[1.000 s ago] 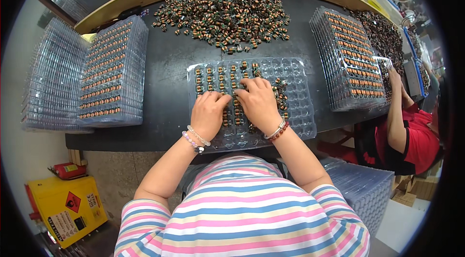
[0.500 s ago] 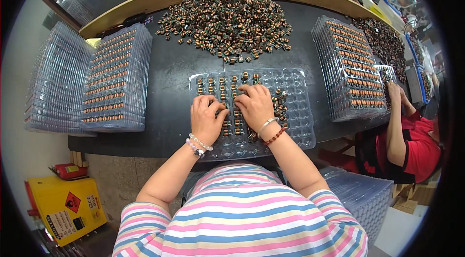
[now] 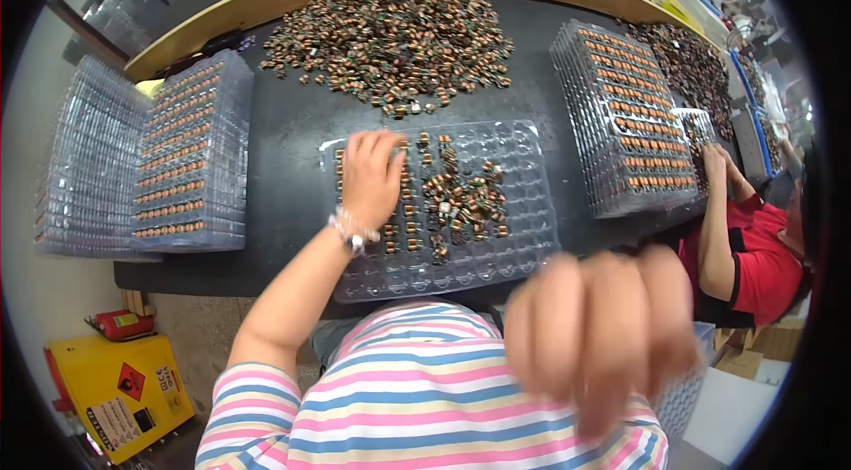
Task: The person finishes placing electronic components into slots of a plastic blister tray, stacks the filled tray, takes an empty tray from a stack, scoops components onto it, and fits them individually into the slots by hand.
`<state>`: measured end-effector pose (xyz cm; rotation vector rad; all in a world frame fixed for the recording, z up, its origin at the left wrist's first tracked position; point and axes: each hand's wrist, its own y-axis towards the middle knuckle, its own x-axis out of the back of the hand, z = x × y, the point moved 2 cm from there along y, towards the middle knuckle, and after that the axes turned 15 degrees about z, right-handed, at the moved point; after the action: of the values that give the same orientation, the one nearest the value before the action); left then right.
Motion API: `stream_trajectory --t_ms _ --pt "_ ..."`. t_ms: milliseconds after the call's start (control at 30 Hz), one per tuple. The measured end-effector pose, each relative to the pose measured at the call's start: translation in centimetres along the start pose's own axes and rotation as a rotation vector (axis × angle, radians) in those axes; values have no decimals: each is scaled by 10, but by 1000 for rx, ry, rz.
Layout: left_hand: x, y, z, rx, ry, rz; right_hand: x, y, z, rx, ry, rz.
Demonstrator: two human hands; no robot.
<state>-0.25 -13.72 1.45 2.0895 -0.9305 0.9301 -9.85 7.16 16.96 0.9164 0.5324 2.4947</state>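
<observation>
A clear plastic tray [image 3: 530,244] with rows of small moulded pockets lies on the table in front of me. Small copper-wound coils [image 3: 410,209] stand in columns in its left part, and a loose heap of the same coils [image 3: 465,200] lies over the pockets in its middle. My left hand [image 3: 370,176] rests over the upper left of the tray, fingers loosely bent and thumb apart, touching or hovering over the seated coils; no coil shows in its grasp. My right hand [image 3: 607,328] is raised off the tray, close to the camera, curled and smeared by motion; whatever it holds is hidden.
A big pile of coils [image 3: 390,45] lies behind the tray, before a wooden rail [image 3: 266,7]. Stacks of filled trays stand at left [image 3: 182,160] and right [image 3: 625,116], with a stack of clear trays [image 3: 93,160] far left. A co-worker in red [image 3: 749,248] sits at right.
My right hand has left the tray and come up toward the camera, uncovering the loose coils. My left hand has moved up along the tray. The whole view has shifted slightly.
</observation>
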Motion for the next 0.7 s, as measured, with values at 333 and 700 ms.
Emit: stream_trajectory --t_ms 333,700 --pt "-25 21 13 -22 390 145 10 13 115 196 -1313 -94" --pt "-24 -1 11 -91 556 116 24 -43 133 -158 -1130 97"
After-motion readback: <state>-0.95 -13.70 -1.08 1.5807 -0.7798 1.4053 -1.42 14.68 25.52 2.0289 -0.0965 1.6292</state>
